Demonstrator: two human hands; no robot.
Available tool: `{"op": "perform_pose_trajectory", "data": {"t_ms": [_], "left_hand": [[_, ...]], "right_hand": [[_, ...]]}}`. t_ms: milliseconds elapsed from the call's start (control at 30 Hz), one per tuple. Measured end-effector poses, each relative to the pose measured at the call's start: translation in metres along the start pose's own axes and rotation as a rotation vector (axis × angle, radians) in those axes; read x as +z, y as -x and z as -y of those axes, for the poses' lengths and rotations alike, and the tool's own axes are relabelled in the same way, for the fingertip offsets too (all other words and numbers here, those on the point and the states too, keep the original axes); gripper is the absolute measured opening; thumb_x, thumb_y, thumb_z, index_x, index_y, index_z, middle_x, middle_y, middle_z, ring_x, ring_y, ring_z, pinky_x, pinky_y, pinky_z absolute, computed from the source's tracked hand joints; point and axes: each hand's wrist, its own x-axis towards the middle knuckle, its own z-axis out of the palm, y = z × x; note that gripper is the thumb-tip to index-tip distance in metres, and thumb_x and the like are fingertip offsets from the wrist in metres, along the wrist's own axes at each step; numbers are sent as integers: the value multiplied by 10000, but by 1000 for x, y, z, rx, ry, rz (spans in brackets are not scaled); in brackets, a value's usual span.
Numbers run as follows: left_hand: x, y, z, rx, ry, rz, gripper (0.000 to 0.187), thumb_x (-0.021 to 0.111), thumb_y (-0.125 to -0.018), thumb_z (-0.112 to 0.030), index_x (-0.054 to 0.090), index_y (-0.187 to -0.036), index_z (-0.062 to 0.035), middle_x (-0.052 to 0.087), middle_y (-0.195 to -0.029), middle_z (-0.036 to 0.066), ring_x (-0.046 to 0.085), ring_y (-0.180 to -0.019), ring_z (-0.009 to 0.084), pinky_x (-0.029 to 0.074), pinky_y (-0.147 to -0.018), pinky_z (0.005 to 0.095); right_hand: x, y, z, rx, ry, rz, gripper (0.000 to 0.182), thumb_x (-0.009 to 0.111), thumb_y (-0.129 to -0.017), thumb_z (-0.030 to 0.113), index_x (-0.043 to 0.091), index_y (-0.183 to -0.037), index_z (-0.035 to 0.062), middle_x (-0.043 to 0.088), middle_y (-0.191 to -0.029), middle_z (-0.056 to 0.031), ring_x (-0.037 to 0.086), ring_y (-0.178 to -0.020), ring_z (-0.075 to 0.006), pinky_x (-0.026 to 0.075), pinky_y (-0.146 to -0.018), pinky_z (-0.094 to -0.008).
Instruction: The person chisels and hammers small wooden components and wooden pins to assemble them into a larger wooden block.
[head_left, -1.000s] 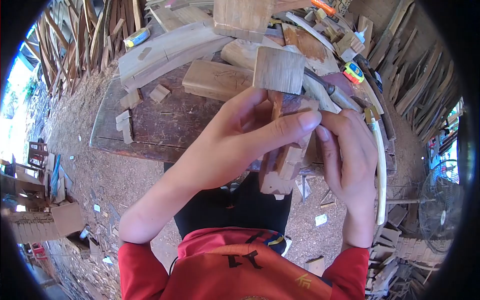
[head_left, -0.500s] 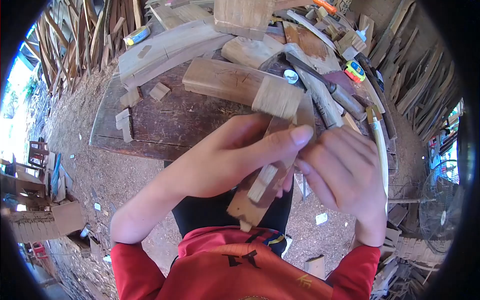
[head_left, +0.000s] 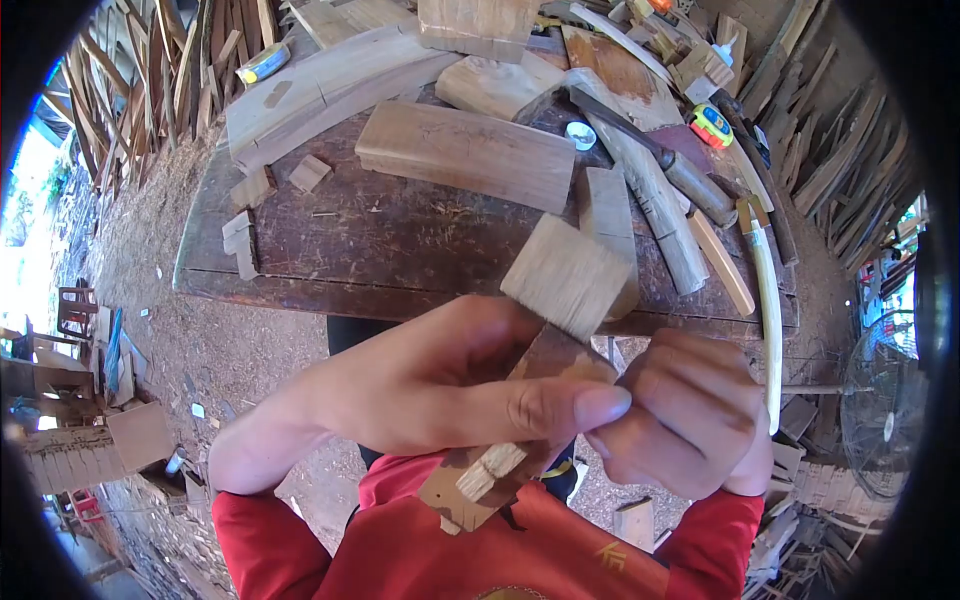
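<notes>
My left hand (head_left: 440, 385) is wrapped around a jointed wooden piece (head_left: 545, 365), thumb laid across its dark shaft. The piece has a pale square end block at the top and a notched lower end with a light tenon close to my red shirt (head_left: 480, 550). It is tilted, top toward the workbench (head_left: 380, 240). My right hand (head_left: 690, 415) is curled beside the shaft, its fingertips meeting my left thumb at the wood. How much of the piece the right hand grips is hidden.
The workbench holds a long plank (head_left: 465, 150), a big curved board (head_left: 320, 85), small offcuts (head_left: 310, 172), a chisel (head_left: 660, 160), a round log piece (head_left: 650, 200), a yellow tape measure (head_left: 712, 125) and a pale curved stick (head_left: 768, 310). Scrap timber lies all around; a fan (head_left: 885, 410) stands right.
Both hands brought the wooden piece down and toward my body, off the bench area. The piece tilted further, its notched end now against my shirt. My right fingers curled shut.
</notes>
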Motion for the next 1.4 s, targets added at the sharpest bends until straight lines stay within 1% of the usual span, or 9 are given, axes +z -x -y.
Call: {"op": "perform_pose_trajectory", "data": {"t_ms": [233, 333, 433, 567, 733, 900, 1167, 1333, 1400], "left_hand": [[4, 10, -6, -153, 54, 5, 430, 728, -993, -400, 682, -961, 25, 613, -726, -7, 516, -683, 52, 408, -564, 266], [-10, 11, 0, -240, 12, 163, 330, 735, -978, -238, 621, -1163, 10, 688, -904, 61, 656, -836, 126, 505, -710, 281], [-3, 15, 8, -139, 8, 72, 426, 712, -1008, -385, 684, -982, 40, 623, -746, -5, 540, -717, 49, 430, -593, 250], [1, 16, 9, -28, 23, -17, 382, 687, -1030, -331, 665, -1060, 49, 639, -800, 0, 574, -763, 58, 456, -643, 253], [17, 16, 22, 170, -86, -349, 326, 703, -1021, -234, 621, -1173, 42, 659, -908, 23, 605, -812, 82, 481, -697, 274], [21, 19, 18, 354, -278, -394, 302, 716, -1007, -212, 637, -1153, 39, 663, -901, 37, 619, -814, 85, 500, -708, 279], [20, 38, -2, -149, -159, -138, 318, 745, -986, -207, 673, -1197, 20, 706, -899, 45, 638, -806, 69, 505, -683, 272], [17, 40, -2, -213, -83, 7, 342, 743, -989, -227, 670, -1218, 16, 703, -946, 34, 614, -863, 65, 496, -736, 272], [16, 39, -5, -272, -32, 64, 373, 744, -988, -257, 667, -1228, 17, 704, -962, 32, 598, -862, 64, 490, -739, 276]], "right_hand": [[11, 2, 1, -71, -79, -57, 192, 672, -817, 14, 513, -712, 35, 513, -647, -61, 517, -479, -200, 391, -409, -316], [16, 5, -2, -116, -115, -77, 170, 670, -834, 23, 536, -731, 28, 515, -642, -60, 513, -472, -195, 384, -404, -311], [16, 9, 0, -96, -135, -45, 140, 702, -823, 54, 578, -764, 25, 519, -661, -58, 519, -491, -196, 390, -420, -317], [20, 8, -4, -7, -63, -42, 171, 745, -702, 169, 655, -808, 69, 447, -703, -10, 506, -564, -149, 419, -505, -301], [26, 6, 7, 142, 243, -10, 184, 714, -716, 169, 671, -867, 73, 488, -747, -3, 507, -612, -148, 376, -556, -288], [38, 7, 22, 206, 469, -131, 182, 702, -715, 173, 672, -870, 81, 459, -705, 28, 457, -576, -104, 308, -534, -271], [16, 15, 27, 47, 333, 100, 145, 694, -850, 225, 633, -876, 96, 411, -675, 49, 407, -558, -82, 254, -510, -265], [1, 14, 40, 23, 279, 234, 236, 670, -948, 311, 612, -848, 105, 419, -683, 40, 408, -557, -76, 249, -500, -261], [-3, 10, 43, 109, 159, 218, 244, 678, -910, 307, 620, -873, 73, 488, -726, -7, 472, -554, -105, 339, -493, -266]]}}
